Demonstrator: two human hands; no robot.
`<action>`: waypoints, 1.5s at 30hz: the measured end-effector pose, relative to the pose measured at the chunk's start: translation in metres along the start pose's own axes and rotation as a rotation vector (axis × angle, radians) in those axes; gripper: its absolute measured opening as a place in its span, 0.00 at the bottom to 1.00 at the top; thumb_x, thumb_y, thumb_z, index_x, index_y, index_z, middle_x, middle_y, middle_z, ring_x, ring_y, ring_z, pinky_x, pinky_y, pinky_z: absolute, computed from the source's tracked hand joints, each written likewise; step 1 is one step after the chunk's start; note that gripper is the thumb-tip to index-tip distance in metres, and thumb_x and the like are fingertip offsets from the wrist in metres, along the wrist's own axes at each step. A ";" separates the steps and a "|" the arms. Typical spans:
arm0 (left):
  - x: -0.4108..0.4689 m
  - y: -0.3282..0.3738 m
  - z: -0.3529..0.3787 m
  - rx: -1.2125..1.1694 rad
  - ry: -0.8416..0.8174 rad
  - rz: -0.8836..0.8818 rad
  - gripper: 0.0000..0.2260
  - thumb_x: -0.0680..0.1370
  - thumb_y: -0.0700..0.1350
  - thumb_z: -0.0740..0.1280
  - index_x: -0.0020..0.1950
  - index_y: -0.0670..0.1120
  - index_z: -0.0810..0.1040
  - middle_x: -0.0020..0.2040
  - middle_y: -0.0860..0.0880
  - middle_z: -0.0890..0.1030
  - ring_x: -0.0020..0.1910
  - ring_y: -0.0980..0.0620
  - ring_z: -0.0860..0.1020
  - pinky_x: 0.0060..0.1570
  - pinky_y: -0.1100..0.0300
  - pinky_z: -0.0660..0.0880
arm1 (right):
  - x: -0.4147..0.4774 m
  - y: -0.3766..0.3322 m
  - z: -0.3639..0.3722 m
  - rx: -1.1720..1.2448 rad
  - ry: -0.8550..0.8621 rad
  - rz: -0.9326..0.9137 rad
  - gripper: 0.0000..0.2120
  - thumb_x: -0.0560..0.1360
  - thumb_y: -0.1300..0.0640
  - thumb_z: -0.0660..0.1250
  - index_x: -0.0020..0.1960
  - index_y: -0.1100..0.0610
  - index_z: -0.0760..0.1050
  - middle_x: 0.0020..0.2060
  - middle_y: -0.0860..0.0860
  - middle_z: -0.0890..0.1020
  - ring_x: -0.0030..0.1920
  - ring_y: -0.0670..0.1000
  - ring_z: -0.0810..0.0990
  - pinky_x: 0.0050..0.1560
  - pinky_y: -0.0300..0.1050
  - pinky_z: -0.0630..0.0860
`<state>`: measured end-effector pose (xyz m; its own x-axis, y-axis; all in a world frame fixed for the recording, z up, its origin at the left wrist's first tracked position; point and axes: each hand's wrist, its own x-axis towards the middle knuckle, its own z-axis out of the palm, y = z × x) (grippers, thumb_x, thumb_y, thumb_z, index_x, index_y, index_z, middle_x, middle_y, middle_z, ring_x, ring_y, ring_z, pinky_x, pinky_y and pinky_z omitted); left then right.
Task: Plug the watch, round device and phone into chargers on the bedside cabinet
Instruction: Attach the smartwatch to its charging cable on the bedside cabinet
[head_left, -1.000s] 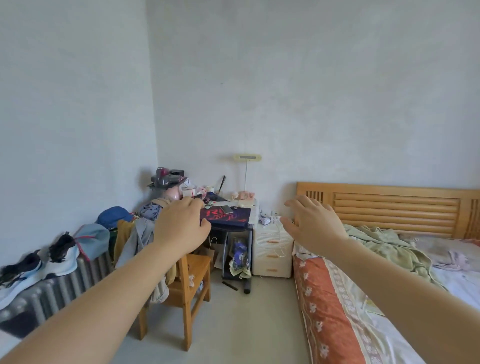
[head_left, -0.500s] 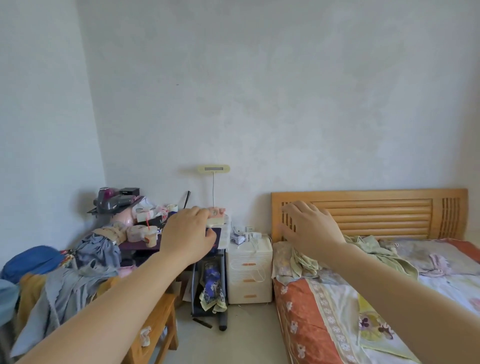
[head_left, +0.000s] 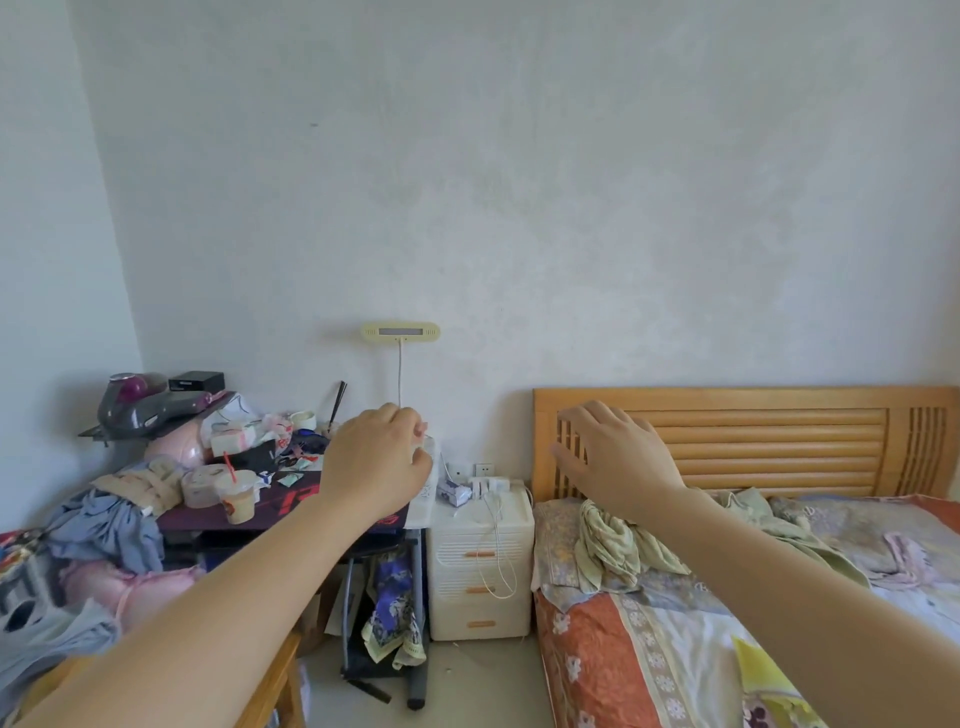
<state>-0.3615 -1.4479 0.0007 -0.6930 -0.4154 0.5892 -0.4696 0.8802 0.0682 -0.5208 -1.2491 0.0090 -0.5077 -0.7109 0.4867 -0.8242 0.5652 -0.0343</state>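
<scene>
Your left hand: raised mid-frame, back to the camera, fingers curled loosely inward — whether they pinch anything you cannot tell.
Your right hand: raised right of centre, in front of the slatted wooden headboard, fingers spread and empty.
Bedside cabinet: the small cream plastic drawer cabinet with orange handles stands at lower centre, between the cluttered dark desk and the bed with the orange floral cover.
Chargers: white plugs and adapters sit at the back of the cabinet top, under the white wall sockets; a thin white cable hangs down over the drawer fronts.
Watch, round device, phone: too small to pick out — you cannot tell where they lie.
Left of frame: a grey hair dryer sits atop the desk clutter, a plastic drink cup with a red straw near the desk's front edge.
</scene>
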 end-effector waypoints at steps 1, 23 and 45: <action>0.015 -0.005 0.013 -0.006 -0.005 0.000 0.14 0.76 0.48 0.60 0.61 0.46 0.74 0.59 0.50 0.77 0.56 0.48 0.75 0.50 0.56 0.68 | 0.014 0.004 0.010 -0.003 -0.001 0.004 0.23 0.78 0.42 0.54 0.69 0.51 0.66 0.67 0.48 0.72 0.66 0.52 0.70 0.64 0.51 0.66; 0.318 -0.105 0.290 -0.059 -0.100 0.019 0.17 0.77 0.50 0.59 0.65 0.46 0.72 0.63 0.50 0.76 0.59 0.48 0.75 0.52 0.56 0.71 | 0.331 0.107 0.239 0.019 -0.064 0.089 0.23 0.78 0.43 0.55 0.69 0.52 0.67 0.66 0.48 0.73 0.65 0.52 0.71 0.64 0.50 0.66; 0.485 -0.110 0.597 -0.052 -0.420 -0.190 0.17 0.76 0.48 0.61 0.64 0.46 0.72 0.62 0.47 0.76 0.57 0.45 0.76 0.46 0.55 0.70 | 0.522 0.263 0.532 0.100 -0.442 0.004 0.22 0.78 0.41 0.52 0.66 0.50 0.68 0.63 0.48 0.75 0.62 0.52 0.73 0.61 0.51 0.69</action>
<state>-0.9726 -1.8832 -0.2017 -0.7639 -0.6180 0.1859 -0.5890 0.7854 0.1904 -1.1360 -1.6937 -0.2101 -0.5514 -0.8315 0.0673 -0.8311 0.5406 -0.1306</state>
